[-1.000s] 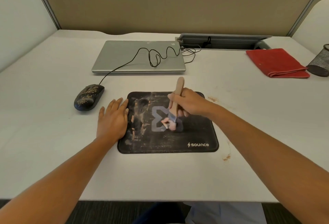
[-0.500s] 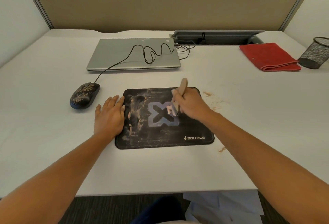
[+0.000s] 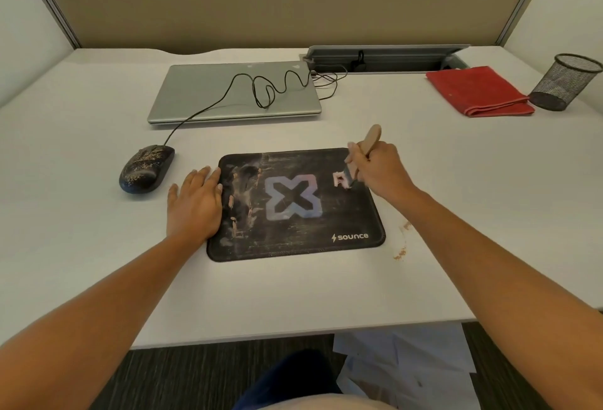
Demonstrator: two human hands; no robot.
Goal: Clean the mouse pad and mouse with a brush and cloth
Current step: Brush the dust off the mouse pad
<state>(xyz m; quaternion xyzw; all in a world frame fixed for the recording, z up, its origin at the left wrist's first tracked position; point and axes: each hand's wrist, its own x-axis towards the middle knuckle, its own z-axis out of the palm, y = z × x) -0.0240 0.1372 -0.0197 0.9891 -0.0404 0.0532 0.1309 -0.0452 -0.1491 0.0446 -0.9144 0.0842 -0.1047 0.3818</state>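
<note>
**Brush on the pad's upper right corner, pad pinned from the left**

The mouse pad (image 3: 303,240) lies flat at the centre of the frame on the white desk (image 3: 98,263), a thin, limp black mat. Its left half is streaked with pale smears and crumbs. On its own it would likely slide or ripple under a sideways stroke, so it wants holding down at an edge, not lifting. The left hand (image 3: 195,204) does that: it lies flat with fingers straight, across the pad's left border.

The brush (image 3: 371,139) looks light and stiff in its wooden handle, with soft bristles. The right hand (image 3: 378,170) is wrapped round the lower handle near the ferrule (a low hold that should give firm control of the tip). The bristles meet the pad near its upper right corner.

The mouse (image 3: 146,168) sits left of the pad, its curved black shell speckled with grit. It is probably smooth, so gripping its sides would be safest. Its cable (image 3: 202,109) loops over the closed laptop (image 3: 235,93) behind.

The folded red cloth (image 3: 479,91) waits untouched at upper right beside a mesh pen cup (image 3: 566,81). Brownish crumbs (image 3: 400,253) lie on the desk just right of the pad.
</note>
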